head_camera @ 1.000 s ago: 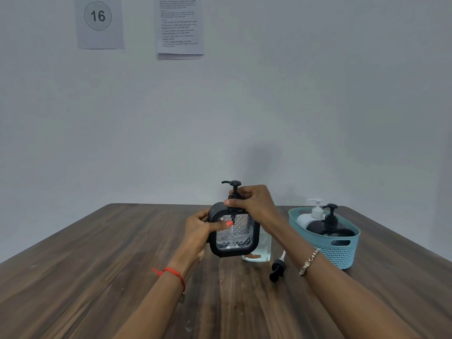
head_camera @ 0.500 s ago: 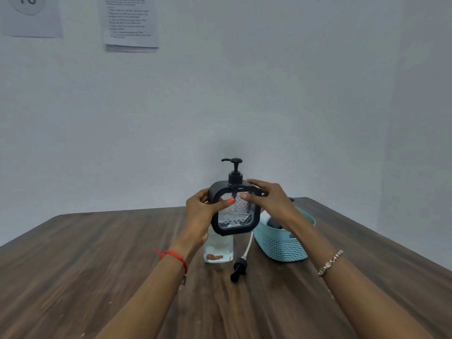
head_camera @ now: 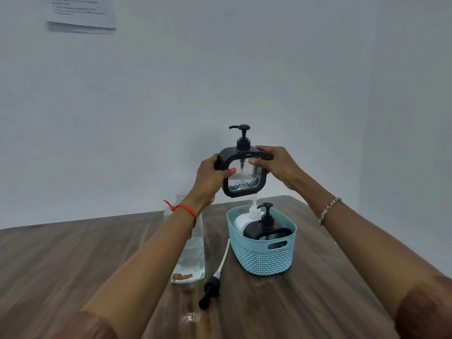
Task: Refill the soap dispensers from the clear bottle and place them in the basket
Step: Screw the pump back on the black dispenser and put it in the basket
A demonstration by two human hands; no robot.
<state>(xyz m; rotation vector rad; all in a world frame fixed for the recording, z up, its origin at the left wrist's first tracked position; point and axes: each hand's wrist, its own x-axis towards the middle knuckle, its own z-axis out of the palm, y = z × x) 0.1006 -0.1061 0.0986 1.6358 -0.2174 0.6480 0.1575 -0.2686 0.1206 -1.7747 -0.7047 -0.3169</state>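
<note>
I hold a square black-framed soap dispenser (head_camera: 244, 177) with a clear textured body and black pump in the air, above the teal basket (head_camera: 263, 255). My left hand (head_camera: 210, 177) grips its left side, thumb on the front. My right hand (head_camera: 276, 165) grips its upper right corner. Inside the basket stand a white dispenser (head_camera: 245, 217) and a black dispenser (head_camera: 265, 227). The clear bottle (head_camera: 190, 263), uncapped and holding a little liquid, stands on the table left of the basket, partly behind my left forearm.
A loose black pump with a white tube (head_camera: 215, 280) lies on the wooden table (head_camera: 73, 260) between the bottle and the basket. A white wall stands close behind, with a paper sheet (head_camera: 80, 13) pinned at upper left.
Both hands have raised the black-framed dispenser and carried it right, over the basket. My right hand moved from the pump collar to the frame's upper right corner. The view panned right.
</note>
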